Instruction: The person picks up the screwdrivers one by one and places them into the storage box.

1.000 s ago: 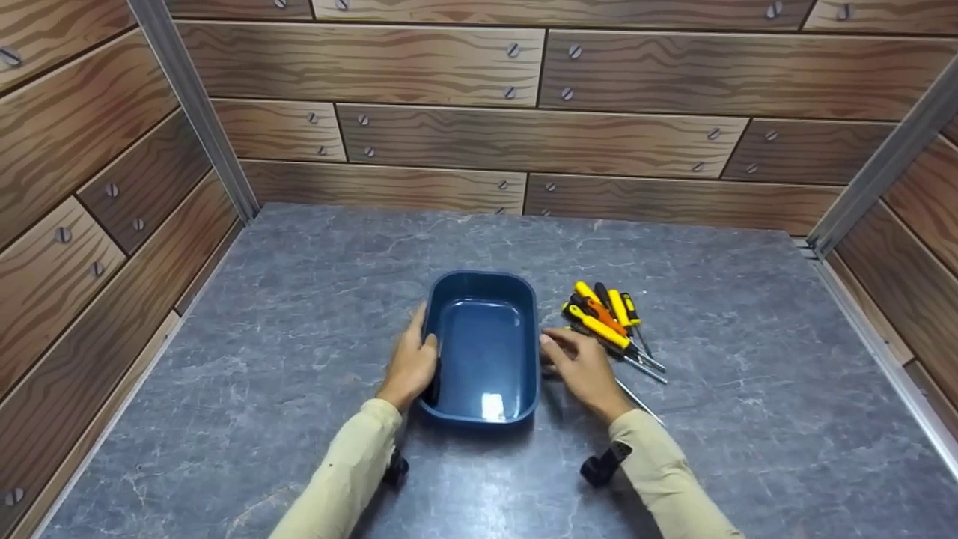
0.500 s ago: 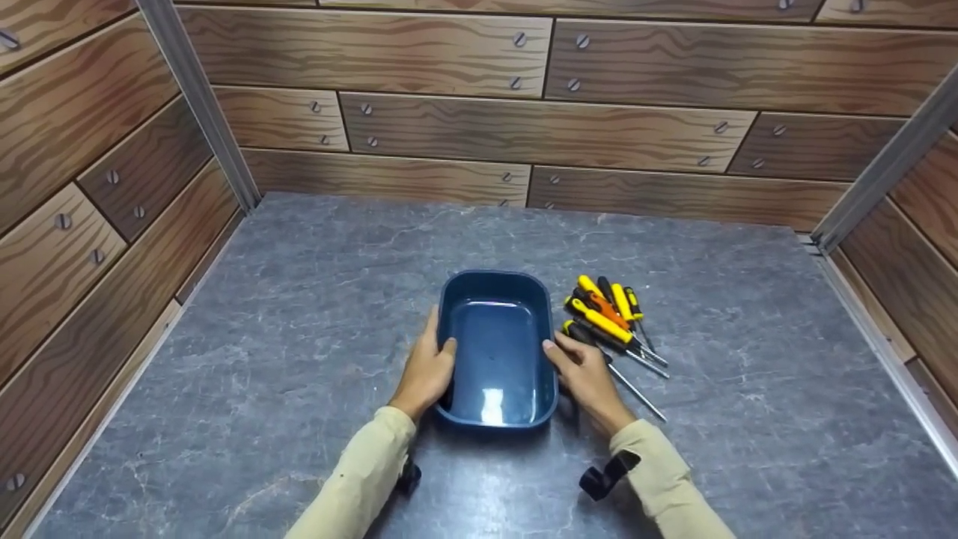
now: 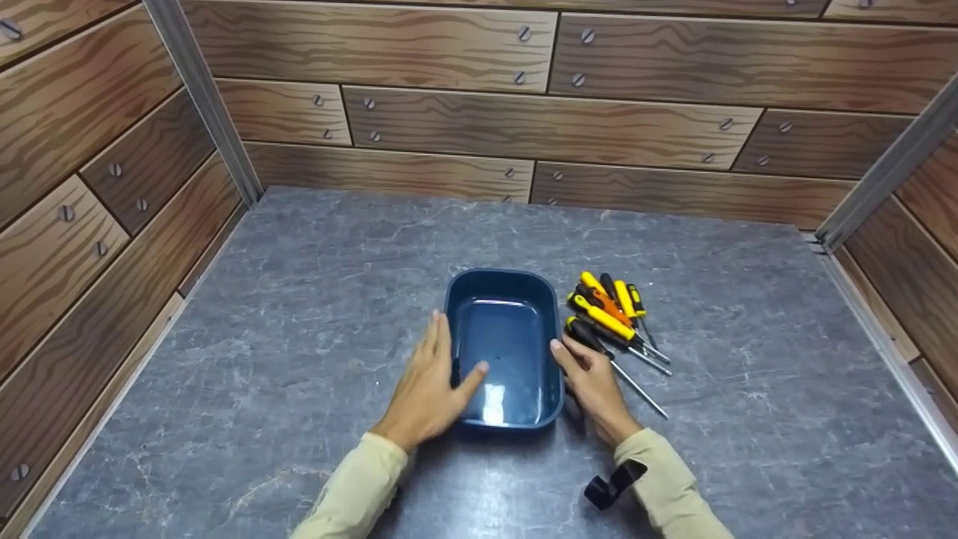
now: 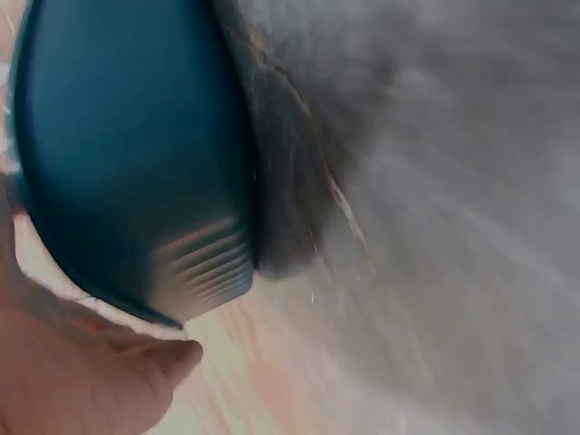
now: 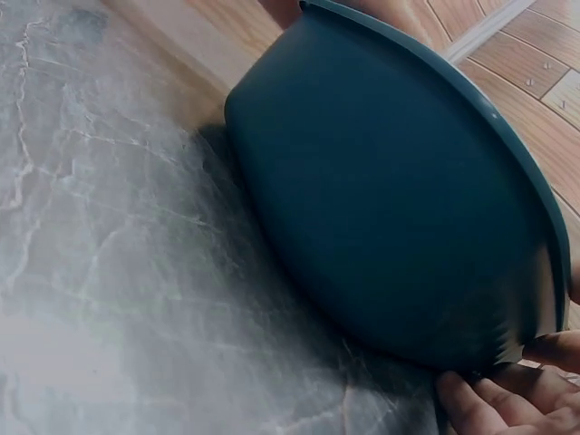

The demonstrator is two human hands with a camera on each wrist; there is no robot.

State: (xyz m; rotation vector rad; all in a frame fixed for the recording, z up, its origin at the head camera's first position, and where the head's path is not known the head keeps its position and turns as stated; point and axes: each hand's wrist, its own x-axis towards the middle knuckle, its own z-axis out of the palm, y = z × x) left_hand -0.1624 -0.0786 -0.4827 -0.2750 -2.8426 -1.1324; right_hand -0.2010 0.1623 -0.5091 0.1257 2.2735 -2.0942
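Observation:
A dark blue plastic bin (image 3: 503, 299) stands empty on the grey marbled table top (image 3: 314, 284). My left hand (image 3: 432, 380) lies beside its left wall with straight fingers, and only the thumb reaches over the rim. My right hand (image 3: 593, 378) grips the bin's right rim, thumb on top. The right wrist view shows the bin's outer wall (image 5: 390, 208) with curled fingers (image 5: 489, 403) under the rim. The blurred left wrist view shows the bin (image 4: 127, 145) and part of my left hand (image 4: 91, 381).
A pile of yellow, orange and black screwdrivers (image 3: 610, 311) lies just right of the bin. One black-handled screwdriver (image 3: 590, 338) touches my right hand. Wood-pattern walls (image 3: 539, 127) close the table on three sides. A black strap clip (image 3: 614, 483) hangs at my right wrist.
My left hand has let go of the bin's left rim and straightened its fingers. The right hand keeps its hold. The bin has shifted slightly to the right.

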